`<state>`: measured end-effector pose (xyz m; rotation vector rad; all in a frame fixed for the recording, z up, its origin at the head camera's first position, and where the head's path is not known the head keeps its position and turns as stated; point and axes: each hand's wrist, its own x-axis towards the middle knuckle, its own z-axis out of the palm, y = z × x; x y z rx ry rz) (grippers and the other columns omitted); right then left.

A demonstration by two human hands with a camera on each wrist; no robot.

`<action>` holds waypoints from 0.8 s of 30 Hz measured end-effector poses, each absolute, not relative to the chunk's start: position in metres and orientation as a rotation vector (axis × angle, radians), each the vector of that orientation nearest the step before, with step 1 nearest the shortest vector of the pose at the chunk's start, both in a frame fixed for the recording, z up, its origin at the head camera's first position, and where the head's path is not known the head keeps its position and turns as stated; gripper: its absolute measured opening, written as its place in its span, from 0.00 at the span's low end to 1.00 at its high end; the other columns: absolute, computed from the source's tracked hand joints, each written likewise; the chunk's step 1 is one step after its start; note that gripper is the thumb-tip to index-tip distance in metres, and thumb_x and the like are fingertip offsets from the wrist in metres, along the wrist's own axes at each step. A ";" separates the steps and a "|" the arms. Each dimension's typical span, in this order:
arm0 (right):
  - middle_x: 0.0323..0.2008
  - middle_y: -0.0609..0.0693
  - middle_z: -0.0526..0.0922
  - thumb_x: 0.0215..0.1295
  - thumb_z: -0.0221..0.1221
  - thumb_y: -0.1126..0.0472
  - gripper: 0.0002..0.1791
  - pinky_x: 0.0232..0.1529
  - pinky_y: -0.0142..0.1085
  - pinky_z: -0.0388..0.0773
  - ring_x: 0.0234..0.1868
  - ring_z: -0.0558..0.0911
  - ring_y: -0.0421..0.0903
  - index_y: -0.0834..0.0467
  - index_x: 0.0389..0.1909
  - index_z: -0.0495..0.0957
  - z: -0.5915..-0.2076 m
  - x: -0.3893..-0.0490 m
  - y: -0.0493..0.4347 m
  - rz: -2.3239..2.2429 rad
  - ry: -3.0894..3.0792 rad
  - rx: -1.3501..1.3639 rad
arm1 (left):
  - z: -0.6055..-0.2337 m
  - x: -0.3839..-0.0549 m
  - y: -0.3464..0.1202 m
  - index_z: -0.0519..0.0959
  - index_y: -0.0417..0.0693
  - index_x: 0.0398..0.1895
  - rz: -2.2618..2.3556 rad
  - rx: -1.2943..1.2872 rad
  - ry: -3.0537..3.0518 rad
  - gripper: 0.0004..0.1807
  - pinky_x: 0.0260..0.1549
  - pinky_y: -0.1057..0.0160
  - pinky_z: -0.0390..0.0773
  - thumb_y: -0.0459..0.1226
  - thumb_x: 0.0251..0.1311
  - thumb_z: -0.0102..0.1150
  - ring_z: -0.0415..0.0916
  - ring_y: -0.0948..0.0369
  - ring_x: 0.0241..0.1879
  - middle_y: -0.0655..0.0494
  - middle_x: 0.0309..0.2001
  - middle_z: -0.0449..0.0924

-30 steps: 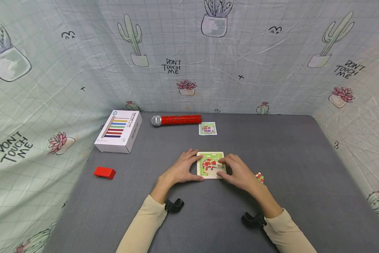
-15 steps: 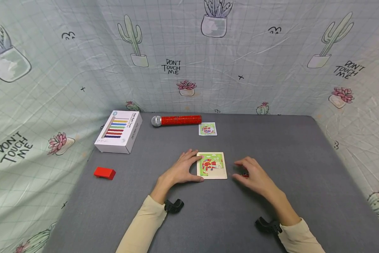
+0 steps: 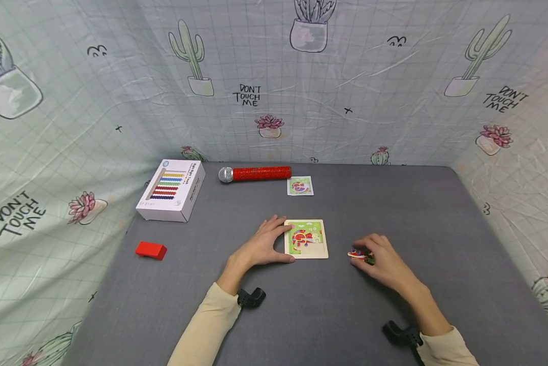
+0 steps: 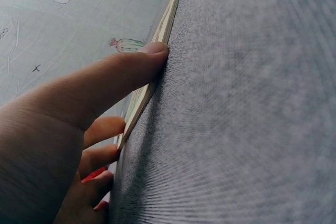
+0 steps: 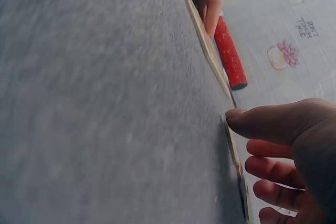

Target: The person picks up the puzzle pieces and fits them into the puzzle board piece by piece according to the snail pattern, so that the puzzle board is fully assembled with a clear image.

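Observation:
A square wooden jigsaw puzzle board (image 3: 317,250), with a pale frame and a red and green picture, lies flat on the grey table. My left hand (image 3: 265,245) holds its left side, the thumb at the near edge and the other fingers at the far left corner. In the left wrist view that thumb (image 4: 131,72) presses against the board's rim. To the right of the board, my right hand (image 3: 383,259) has a colourful puzzle piece (image 3: 358,253) between thumb and fingers, low over the table. Part of the piece is hidden under the palm.
A red microphone (image 3: 261,174) lies at the back, beside a small picture card (image 3: 300,186). At the back left stands a white box (image 3: 170,190) with an abacus printed on it. A red block (image 3: 151,250) sits at the left. A patterned cloth (image 3: 347,76) hangs behind.
My right hand has left the board and moved right to the puzzle piece, which now shows between its fingers. The left hand and the board have stayed in place.

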<state>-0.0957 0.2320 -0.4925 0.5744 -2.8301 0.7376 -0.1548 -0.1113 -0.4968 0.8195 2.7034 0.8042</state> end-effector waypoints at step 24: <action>0.38 0.49 0.81 0.58 0.72 0.59 0.11 0.40 0.40 0.70 0.41 0.70 0.45 0.57 0.38 0.82 -0.490 -0.097 0.240 0.818 -2.924 0.496 | -0.497 -0.155 -0.111 0.65 0.52 0.75 0.797 0.818 2.699 0.49 0.80 0.46 0.43 0.58 0.51 0.72 0.42 0.49 0.81 0.49 0.79 0.53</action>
